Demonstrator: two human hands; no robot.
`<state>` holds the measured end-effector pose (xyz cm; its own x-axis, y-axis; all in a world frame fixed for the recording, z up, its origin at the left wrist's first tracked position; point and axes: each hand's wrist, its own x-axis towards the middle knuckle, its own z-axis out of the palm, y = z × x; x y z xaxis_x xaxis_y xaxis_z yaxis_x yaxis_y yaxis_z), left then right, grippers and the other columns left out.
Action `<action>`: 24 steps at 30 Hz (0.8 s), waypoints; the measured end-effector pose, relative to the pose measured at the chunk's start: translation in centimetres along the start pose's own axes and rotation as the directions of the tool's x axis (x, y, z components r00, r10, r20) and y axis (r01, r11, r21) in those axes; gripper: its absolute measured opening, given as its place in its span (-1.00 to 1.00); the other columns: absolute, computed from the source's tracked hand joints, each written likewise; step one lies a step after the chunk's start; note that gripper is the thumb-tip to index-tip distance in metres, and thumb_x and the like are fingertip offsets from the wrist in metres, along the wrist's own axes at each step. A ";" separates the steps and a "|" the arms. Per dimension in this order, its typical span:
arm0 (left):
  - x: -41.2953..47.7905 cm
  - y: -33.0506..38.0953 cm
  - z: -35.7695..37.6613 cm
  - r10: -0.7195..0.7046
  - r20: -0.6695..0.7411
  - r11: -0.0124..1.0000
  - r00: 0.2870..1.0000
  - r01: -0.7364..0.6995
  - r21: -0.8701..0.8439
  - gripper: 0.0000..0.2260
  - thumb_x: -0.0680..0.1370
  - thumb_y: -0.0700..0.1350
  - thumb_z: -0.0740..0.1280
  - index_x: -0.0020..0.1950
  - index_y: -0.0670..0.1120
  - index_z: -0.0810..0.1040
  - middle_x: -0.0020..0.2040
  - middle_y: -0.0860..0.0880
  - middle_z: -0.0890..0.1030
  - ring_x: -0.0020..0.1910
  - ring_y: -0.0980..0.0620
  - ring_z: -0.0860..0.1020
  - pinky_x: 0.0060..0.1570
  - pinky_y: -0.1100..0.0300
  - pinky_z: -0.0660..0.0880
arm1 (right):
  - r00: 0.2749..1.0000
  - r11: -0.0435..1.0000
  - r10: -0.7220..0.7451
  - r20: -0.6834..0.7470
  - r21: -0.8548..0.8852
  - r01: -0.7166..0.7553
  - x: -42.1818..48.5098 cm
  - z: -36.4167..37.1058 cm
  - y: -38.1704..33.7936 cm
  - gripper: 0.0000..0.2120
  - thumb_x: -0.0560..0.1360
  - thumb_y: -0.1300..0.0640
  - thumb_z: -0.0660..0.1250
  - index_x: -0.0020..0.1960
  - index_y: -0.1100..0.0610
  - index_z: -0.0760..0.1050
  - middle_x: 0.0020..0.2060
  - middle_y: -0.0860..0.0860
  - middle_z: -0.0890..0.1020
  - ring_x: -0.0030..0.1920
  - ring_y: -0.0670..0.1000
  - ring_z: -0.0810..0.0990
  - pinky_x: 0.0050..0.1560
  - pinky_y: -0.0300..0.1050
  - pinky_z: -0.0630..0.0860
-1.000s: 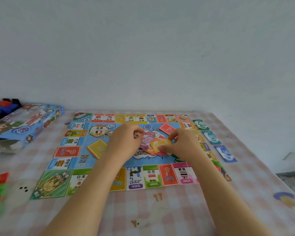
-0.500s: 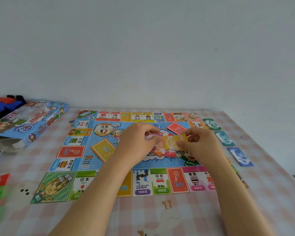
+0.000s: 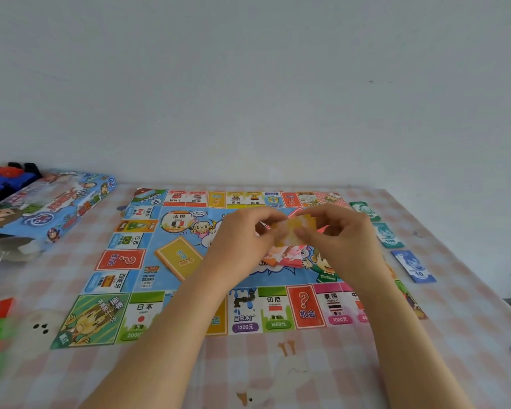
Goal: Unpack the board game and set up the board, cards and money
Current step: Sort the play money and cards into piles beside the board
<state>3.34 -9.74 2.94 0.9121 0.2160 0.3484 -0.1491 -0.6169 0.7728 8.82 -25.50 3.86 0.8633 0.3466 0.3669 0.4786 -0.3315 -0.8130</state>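
Pale wall backs your desk (image 3: 469,335), which is spread with a pink checked cloth. Your left hand (image 3: 242,243) and right hand (image 3: 340,240) meet above the middle of the board (image 3: 121,259), with both forearms reaching in over its near edge and angling toward each other. Both hands have their fingers curled inward. Each pinches one end of the yellow-orange money (image 3: 292,231) held level between them, which is too blurred to show whether it is one note or several. Under it, on the board's centre, lies a loose pile of pink and orange notes (image 3: 286,256). A yellow card stack (image 3: 179,256) sits on the board, left of your left hand. Off the board's right edge lie a green note (image 3: 363,209), a teal 100 note (image 3: 388,236) and a blue 10 note (image 3: 413,265), in a row on the cloth. The game box (image 3: 50,205) rests beyond the board's far left corner.
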 end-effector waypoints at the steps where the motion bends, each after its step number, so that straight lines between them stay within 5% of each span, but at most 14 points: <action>1: 0.0 0.0 0.1 -0.001 0.021 1.000 1.000 0.001 0.006 -0.86 0.52 -0.06 0.36 0.06 0.00 0.64 -0.14 0.13 0.63 -0.23 0.18 0.59 -0.18 0.24 0.60 | 1.000 0.999 0.009 -0.011 0.051 -0.008 0.0 0.1 -0.1 -0.82 0.39 0.15 0.50 -0.03 -0.01 0.65 -0.33 -0.04 0.65 -0.45 -0.12 0.48 -0.42 -0.28 0.47; 4: 0.1 -0.1 0.0 -0.065 -0.020 0.988 0.998 0.062 -0.138 -0.97 0.50 -0.10 0.39 -0.12 0.01 0.62 -0.24 0.07 0.65 -0.30 0.16 0.62 -0.23 0.29 0.58 | 0.994 0.973 0.105 -0.043 0.213 -0.093 0.1 -0.3 0.0 -0.82 0.37 0.14 0.52 -0.04 0.02 0.65 -0.33 0.00 0.66 -0.49 -0.10 0.50 -0.45 -0.27 0.42; 8: 0.2 0.0 -0.6 -0.201 -0.046 0.922 0.979 0.173 -0.348 -0.97 0.48 -0.18 0.41 -0.11 -0.07 0.61 -0.30 0.04 0.66 -0.37 0.17 0.63 -0.31 0.36 0.55 | 0.982 0.931 0.180 0.053 0.314 -0.188 -0.1 -0.2 -0.3 -0.87 0.39 0.21 0.48 -0.06 0.12 0.66 -0.35 -0.02 0.68 -0.45 -0.11 0.55 -0.46 -0.23 0.46; 13: -0.1 0.8 -0.6 -0.088 0.015 0.989 0.996 0.089 -0.117 -0.92 0.43 0.06 0.44 -0.15 0.08 0.63 -0.29 0.13 0.62 -0.44 0.23 0.56 -0.41 0.40 0.47 | 0.990 0.956 0.124 0.070 0.260 -0.138 -0.2 -0.2 -0.8 -0.95 0.42 0.22 0.45 -0.20 0.11 0.65 -0.50 -0.05 0.61 -0.55 -0.14 0.45 -0.49 -0.30 0.43; 17: -0.1 0.6 -2.4 -0.152 0.035 0.953 0.988 0.156 -0.260 -0.90 0.41 -0.11 0.48 -0.10 -0.01 0.67 -0.21 0.01 0.66 -0.45 0.23 0.54 -0.42 0.39 0.45 | 0.954 0.959 0.206 0.220 0.147 -0.241 -0.3 -0.5 -0.6 -0.97 0.40 0.21 0.48 -0.21 0.17 0.66 -0.48 -0.01 0.61 -0.54 -0.13 0.45 -0.46 -0.29 0.45; 20: -0.4 0.8 -2.8 -0.180 0.178 0.952 0.967 0.217 -0.216 -0.88 0.38 -0.17 0.51 -0.11 -0.06 0.67 -0.22 -0.04 0.68 -0.34 0.15 0.64 -0.37 0.41 0.50 | 0.927 0.965 0.214 0.309 0.082 -0.250 -0.5 -0.1 -0.6 -0.97 0.38 0.21 0.50 -0.18 0.15 0.68 -0.45 0.02 0.63 -0.50 -0.14 0.50 -0.43 -0.29 0.46; 24: -0.4 0.7 -2.7 -0.193 0.183 0.962 0.964 0.222 -0.156 -0.83 0.33 -0.11 0.54 -0.13 0.04 0.65 -0.22 0.04 0.68 -0.27 0.14 0.65 -0.29 0.37 0.54 | 0.932 0.966 0.199 0.302 0.099 -0.238 -0.5 -0.1 -0.7 -0.93 0.38 0.23 0.49 -0.15 0.10 0.68 -0.39 0.07 0.66 -0.48 -0.13 0.51 -0.43 -0.29 0.48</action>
<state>1.83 -8.23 4.78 0.9779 0.1889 0.0895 -0.0001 -0.4278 0.9039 8.06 -25.55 4.24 0.8516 0.5223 0.0441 0.2411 -0.3155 -0.9178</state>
